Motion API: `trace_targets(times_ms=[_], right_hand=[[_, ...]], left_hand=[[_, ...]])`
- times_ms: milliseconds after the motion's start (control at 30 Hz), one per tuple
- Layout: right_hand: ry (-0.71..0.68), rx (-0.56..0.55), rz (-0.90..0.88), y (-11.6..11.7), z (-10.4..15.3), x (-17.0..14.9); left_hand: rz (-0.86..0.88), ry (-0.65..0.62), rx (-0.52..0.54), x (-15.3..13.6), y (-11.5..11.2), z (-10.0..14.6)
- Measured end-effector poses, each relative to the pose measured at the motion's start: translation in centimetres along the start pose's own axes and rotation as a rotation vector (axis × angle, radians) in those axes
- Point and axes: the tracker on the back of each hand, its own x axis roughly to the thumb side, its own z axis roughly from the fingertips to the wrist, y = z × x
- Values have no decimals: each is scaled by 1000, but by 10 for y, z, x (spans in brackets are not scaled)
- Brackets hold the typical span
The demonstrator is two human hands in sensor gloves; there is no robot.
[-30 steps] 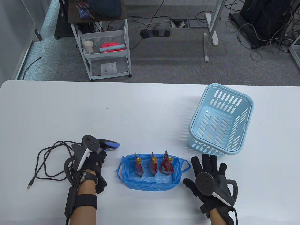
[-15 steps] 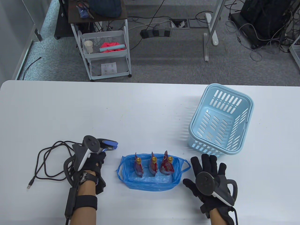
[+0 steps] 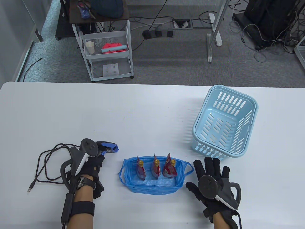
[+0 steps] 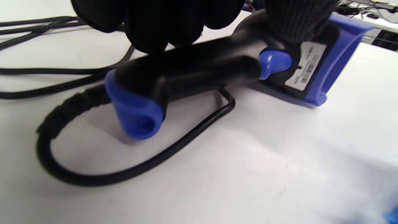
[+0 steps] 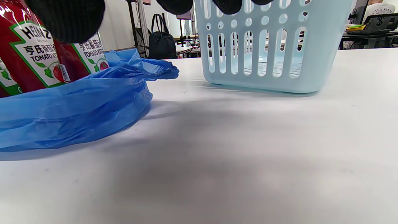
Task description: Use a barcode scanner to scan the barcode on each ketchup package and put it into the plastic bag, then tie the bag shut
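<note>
Crinkled blue plastic bag (image 3: 152, 184) low on white table (image 3: 143, 114), three glossy red ketchup pouches (image 3: 156, 169) upright inside | slotted pale-blue basket (image 3: 225, 122) beside | left hand (image 3: 94, 164) curled round black-and-blue barcode scanner (image 3: 107, 148), corded, touching tabletop | right hand (image 3: 210, 176) spread flat, holding nothing

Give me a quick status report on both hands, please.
Left hand gripping scanner. Right hand open. Three ketchup packages in untied bag.
</note>
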Motion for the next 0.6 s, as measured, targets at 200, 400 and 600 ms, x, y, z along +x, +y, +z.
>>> trace_targets(times_ms=[200, 400, 600], right_hand=[[4, -5, -7, 0, 0, -1], [4, -3, -9, 0, 0, -1], [-1, 3, -15, 0, 0, -1]], left_hand=[[-1, -127, 109, 18, 13, 17], [-43, -252, 131, 39, 3, 35], [-62, -316, 46, 47, -24, 41]])
